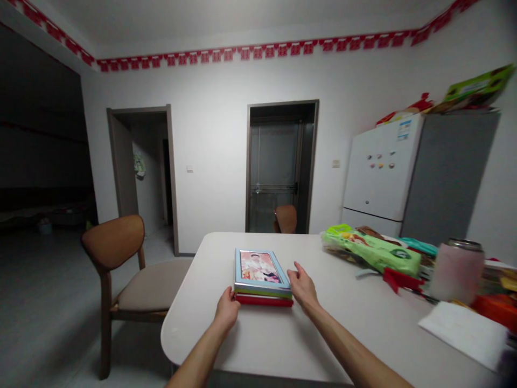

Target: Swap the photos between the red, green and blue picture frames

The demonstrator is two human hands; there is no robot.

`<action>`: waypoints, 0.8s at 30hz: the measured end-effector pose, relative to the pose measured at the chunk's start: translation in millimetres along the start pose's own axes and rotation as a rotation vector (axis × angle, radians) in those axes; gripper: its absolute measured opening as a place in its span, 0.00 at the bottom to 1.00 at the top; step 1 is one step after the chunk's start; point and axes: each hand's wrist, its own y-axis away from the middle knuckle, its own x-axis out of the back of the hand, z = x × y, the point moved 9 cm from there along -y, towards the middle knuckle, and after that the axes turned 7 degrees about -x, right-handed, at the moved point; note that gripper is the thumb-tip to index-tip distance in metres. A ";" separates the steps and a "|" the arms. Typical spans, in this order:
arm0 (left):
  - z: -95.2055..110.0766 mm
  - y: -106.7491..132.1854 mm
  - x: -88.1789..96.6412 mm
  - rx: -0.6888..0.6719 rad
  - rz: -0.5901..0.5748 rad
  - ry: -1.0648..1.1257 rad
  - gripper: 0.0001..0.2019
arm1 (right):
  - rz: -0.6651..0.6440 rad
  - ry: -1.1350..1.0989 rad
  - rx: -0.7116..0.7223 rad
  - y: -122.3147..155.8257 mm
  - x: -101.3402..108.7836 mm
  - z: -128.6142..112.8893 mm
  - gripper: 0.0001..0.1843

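Observation:
A small stack of books [263, 290] lies on the white table in front of me. Its top book [258, 268] has a light blue border around a pink illustrated cover. Below it show a greenish layer and a red book [264, 300] at the bottom, which juts out slightly toward me. My left hand [228, 310] grips the near left corner, its fingers closed against the side. At the right side, my right hand [302, 285] presses on the stack, with one finger pointing away from me. Its lower fingers are partly hidden.
The white table [194, 318] has rounded corners. On its right lie a green packet [375, 253], a pinkish jar [458, 269], a red item [404, 281] and white tissue [464, 328]. A wooden chair [115, 242] stands left, another chair [286, 218] beyond. A fridge [379, 167] stands back right.

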 end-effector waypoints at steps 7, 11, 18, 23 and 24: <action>110.7 38.6 -6.4 -0.207 -0.041 0.233 0.32 | -0.388 -0.828 0.268 81.8 23.6 -118.2 0.40; 192.5 81.2 -41.0 -0.418 -0.415 0.677 0.39 | -0.453 -1.001 0.321 115.5 45.0 -149.8 0.39; 181.1 89.4 -53.9 -0.368 -0.479 0.826 0.39 | -0.461 -1.065 0.207 115.3 39.4 -123.7 0.36; 161.6 68.1 -47.3 -0.159 -0.333 0.955 0.19 | -0.490 -1.198 -0.019 102.2 32.9 -111.7 0.12; 162.4 66.6 -47.8 -0.124 -0.348 0.955 0.17 | -0.523 -1.213 -0.049 101.8 31.9 -114.6 0.14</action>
